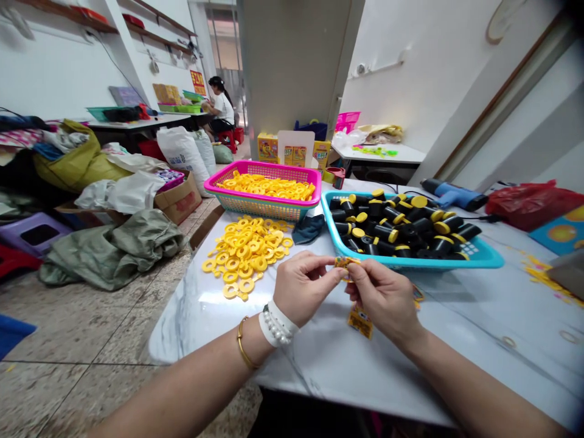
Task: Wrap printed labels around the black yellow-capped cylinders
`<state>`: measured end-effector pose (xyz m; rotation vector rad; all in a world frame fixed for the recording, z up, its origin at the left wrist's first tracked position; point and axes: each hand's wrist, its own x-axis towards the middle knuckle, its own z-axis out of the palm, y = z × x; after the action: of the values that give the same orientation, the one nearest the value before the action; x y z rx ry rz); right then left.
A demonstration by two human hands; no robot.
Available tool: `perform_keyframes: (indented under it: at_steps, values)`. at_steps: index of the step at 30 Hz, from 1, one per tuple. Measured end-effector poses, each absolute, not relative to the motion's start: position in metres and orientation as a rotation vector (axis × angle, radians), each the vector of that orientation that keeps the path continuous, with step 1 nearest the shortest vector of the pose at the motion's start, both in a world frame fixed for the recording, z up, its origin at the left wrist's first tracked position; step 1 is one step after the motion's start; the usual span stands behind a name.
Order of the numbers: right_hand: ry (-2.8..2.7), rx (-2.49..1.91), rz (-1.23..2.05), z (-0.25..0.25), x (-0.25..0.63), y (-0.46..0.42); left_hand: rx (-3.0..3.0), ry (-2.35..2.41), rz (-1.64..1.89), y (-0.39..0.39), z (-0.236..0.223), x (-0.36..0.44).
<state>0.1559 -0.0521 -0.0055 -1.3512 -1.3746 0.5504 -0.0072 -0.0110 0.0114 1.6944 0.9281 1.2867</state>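
My left hand [298, 289] and my right hand [387, 298] meet above the front of the marbled table [319, 359]. Between their fingertips they pinch a small printed yellow label [345, 263]; my fingers cover part of it. A similar printed yellow piece [360, 322] shows below my right hand; whether it joins the label I cannot tell. Ring-shaped yellow plastic parts [246, 249] lie in a heap beyond my left hand. Behind my right hand stands a turquoise basket [483, 257] full of black cylinders with yellow caps [387, 231].
A pink basket [262, 198] of yellow parts sits at the table's back, near a dark cloth [309, 229] and printed yellow boxes [298, 155]. On the right are a blue heat gun [456, 196] and a red bag [531, 207]. Farther off, a person [222, 106] sits working.
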Motion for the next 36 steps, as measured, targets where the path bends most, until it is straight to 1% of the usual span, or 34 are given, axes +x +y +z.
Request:
perform_keyframes:
  at_steps: [10,19,24,28,30,33,36]
  values:
    - [-1.386,-1.387,0.408,-0.007,0.159,-0.048,1.8,0.924,1.346,-0.014,0.012,-0.007]
    - [-1.401,-1.388,0.398,-0.007,0.159,-0.049,1.771,0.958,1.36,-0.016,0.014,-0.006]
    - [-1.554,-1.339,0.316,-0.003,0.154,-0.051,1.738,0.942,1.269,-0.012,0.012,-0.005]
    - [-1.757,-1.285,0.257,0.0,0.154,-0.051,1.584,0.963,1.334,-0.006,0.012,-0.006]
    - [-1.785,-1.281,0.176,0.0,0.154,-0.051,1.508,0.955,1.348,-0.004,0.013,-0.007]
    - [-1.788,-1.299,0.029,-0.001,0.153,-0.051,1.367,0.915,1.207,-0.003,0.014,-0.008]
    - [-1.887,-1.265,0.036,0.004,0.154,-0.051,1.284,0.85,1.003,-0.003,0.015,-0.009]
